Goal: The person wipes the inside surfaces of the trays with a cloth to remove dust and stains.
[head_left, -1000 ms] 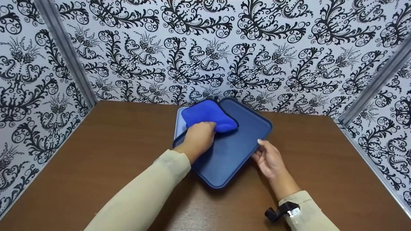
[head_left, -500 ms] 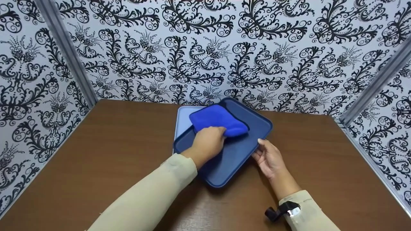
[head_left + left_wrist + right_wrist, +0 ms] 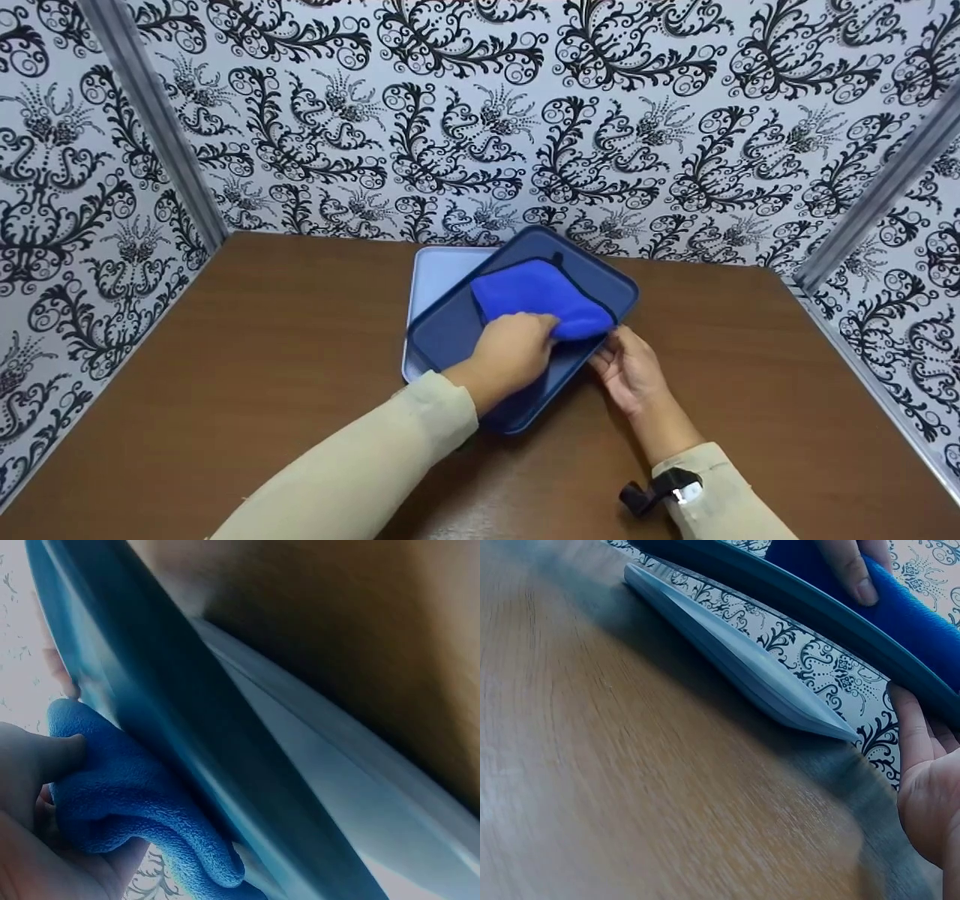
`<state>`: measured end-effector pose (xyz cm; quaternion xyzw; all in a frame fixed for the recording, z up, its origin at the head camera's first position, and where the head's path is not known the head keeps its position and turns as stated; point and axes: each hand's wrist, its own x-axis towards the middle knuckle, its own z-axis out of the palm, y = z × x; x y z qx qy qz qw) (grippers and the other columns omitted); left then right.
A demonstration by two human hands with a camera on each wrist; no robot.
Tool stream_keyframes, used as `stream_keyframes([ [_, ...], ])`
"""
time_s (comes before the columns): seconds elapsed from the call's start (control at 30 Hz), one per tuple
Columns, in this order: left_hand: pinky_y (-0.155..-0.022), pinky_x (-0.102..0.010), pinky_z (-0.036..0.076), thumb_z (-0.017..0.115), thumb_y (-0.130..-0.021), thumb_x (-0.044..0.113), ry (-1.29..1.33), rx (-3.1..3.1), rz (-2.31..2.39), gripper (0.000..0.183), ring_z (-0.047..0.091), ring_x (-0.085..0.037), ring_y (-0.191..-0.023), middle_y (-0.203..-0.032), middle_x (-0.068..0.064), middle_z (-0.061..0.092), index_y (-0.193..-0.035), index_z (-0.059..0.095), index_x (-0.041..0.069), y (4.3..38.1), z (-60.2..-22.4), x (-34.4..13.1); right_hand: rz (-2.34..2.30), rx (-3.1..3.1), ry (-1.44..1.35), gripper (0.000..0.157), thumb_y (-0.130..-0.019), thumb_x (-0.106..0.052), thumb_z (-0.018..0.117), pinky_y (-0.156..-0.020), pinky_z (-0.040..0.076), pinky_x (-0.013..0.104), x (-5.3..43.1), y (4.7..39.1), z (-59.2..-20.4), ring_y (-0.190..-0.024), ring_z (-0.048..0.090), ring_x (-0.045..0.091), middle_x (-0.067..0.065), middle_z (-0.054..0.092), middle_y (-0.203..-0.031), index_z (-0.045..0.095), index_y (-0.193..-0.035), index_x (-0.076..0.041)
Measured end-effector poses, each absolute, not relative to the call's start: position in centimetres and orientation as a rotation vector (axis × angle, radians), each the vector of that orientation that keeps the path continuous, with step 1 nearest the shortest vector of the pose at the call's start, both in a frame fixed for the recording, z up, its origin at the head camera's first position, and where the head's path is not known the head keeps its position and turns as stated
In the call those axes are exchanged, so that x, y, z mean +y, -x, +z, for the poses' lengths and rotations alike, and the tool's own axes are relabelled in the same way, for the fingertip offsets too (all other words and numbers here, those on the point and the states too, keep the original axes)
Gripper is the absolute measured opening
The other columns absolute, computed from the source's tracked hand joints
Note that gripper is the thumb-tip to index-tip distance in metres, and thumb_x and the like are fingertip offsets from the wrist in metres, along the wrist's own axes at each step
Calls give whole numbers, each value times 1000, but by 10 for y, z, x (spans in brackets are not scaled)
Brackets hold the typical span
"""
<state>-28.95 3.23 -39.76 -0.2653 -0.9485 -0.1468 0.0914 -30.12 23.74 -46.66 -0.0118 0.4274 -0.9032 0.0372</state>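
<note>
My left hand (image 3: 517,352) grips a bright blue cloth (image 3: 540,292) with a dark edging, bunched between thumb and fingers. The cloth lies against the upper face of a dark blue rectangular tray (image 3: 450,330). My right hand (image 3: 628,371) holds that tray by its right rim, thumb near the cloth's corner and fingers underneath. In the right wrist view the tray is tilted and raised above a pale blue tray (image 3: 742,667) on the table. The left wrist view shows the cloth's fuzzy folds (image 3: 135,787) beside the dark rim.
The brown wooden table (image 3: 262,360) reaches back to a wall (image 3: 480,120) with black scroll patterns. Patterned panels close in both sides, with grey metal posts (image 3: 150,112) at the corners. A black wrist mount (image 3: 660,491) sits on the right sleeve.
My left hand has slid the cloth right and toward me across the dark tray, up to its right rim. The right hand has stayed in place, holding the tray.
</note>
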Motion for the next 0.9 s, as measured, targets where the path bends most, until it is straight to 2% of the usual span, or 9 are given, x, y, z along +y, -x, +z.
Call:
stream_keyframes([
  [0.17,-82,-46,62,56,-106,24,837,-2814,-435,18,76,-26,-96,-102,-4,79,-106,72,15,281,-395,38,-2762,1343,10,47,-114,-19,36,-75,62,26,238,300,-466,-81,75,12,1,80,-86,77,-91,-14],
  [0.27,-81,-44,63,57,-105,20,897,-2822,-377,14,76,-24,-94,-100,-4,78,-103,70,15,277,-393,39,-2770,1328,-20,46,-114,-20,39,-75,62,26,238,298,-466,-79,76,11,0,80,-83,77,-88,-14],
  [0.33,-87,-41,62,59,-103,16,967,-2821,-268,16,75,-21,-102,-110,-2,78,-110,72,16,275,-393,39,-2778,1296,-32,46,-113,-18,39,-76,61,25,238,298,-465,-79,75,9,-1,79,-82,77,-87,-13],
  [0.4,-97,-37,60,59,-102,13,1051,-2805,-130,25,72,-19,-115,-123,-1,76,-122,73,18,274,-392,37,-2784,1298,-54,46,-112,-14,39,-75,59,24,238,298,-464,-75,72,8,-2,76,-80,76,-84,-13],
  [0.53,-114,-34,50,56,-104,10,1215,-2744,109,40,61,-17,-136,-145,-1,65,-139,68,22,276,-388,27,-2766,1370,-84,44,-110,-11,40,-72,58,22,236,301,-464,-72,67,9,-2,72,-79,74,-82,-12],
  [0.7,-117,-38,47,52,-106,16,1327,-2661,300,37,58,-20,-139,-148,-3,63,-139,67,23,286,-380,14,-2759,1372,-121,44,-108,-8,38,-68,59,22,234,303,-462,-70,69,9,-2,73,-77,72,-79,-11],
  [0.77,-116,-38,48,54,-106,17,1336,-2627,357,35,59,-20,-138,-146,-2,64,-137,68,23,292,-378,10,-2768,1351,-117,44,-108,-6,38,-65,59,21,235,303,-462,-68,69,9,-2,73,-75,70,-77,-11],
  [0.9,-111,-37,52,58,-103,16,1334,-2571,427,30,64,-20,-132,-139,-1,69,-129,73,22,302,-374,3,-2764,1331,-75,41,-108,-6,38,-68,62,23,235,302,-463,-72,73,12,1,74,-77,68,-80,-9],
])
